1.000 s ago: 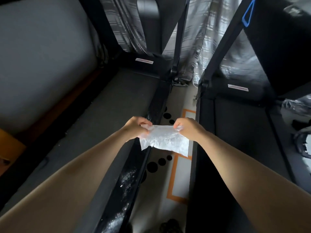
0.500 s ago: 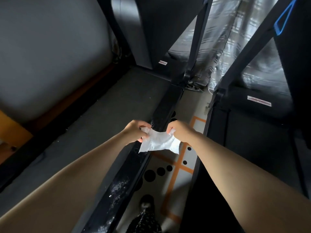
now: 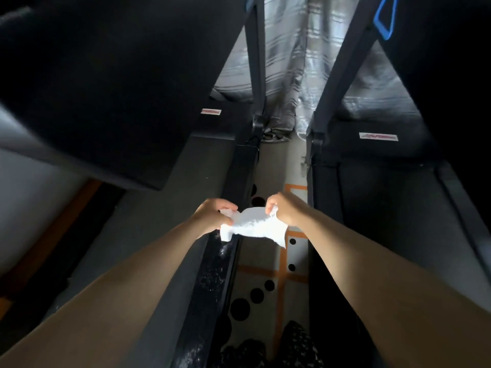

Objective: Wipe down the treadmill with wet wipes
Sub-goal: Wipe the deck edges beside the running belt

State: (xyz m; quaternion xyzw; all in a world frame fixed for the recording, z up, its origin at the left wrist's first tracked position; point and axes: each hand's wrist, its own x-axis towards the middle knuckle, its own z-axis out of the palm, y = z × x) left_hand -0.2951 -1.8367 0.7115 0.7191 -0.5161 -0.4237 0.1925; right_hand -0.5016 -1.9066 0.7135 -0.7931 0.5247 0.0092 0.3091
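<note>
A white wet wipe (image 3: pixel 256 226) hangs in the air between my two hands, partly bunched. My left hand (image 3: pixel 212 217) pinches its left end and my right hand (image 3: pixel 283 211) pinches its upper right corner. Both hands hover above the gap between two treadmills. The left treadmill's black side rail (image 3: pixel 212 274) runs below the wipe and shows wet streaks; its grey belt (image 3: pixel 148 229) lies to the left. A large dark console (image 3: pixel 106 83) of that treadmill fills the upper left.
A second treadmill (image 3: pixel 385 221) stands on the right with a dark upright post (image 3: pixel 340 65). Between them is a floor mat (image 3: pixel 268 264) with orange lines and black dots. Grey striped curtains (image 3: pixel 300 57) hang at the back. My patterned trouser legs (image 3: pixel 295 346) show at the bottom.
The view has swung closer under the left treadmill's console. My hands stay on the wipe, which was spread flat a second ago and is now more gathered.
</note>
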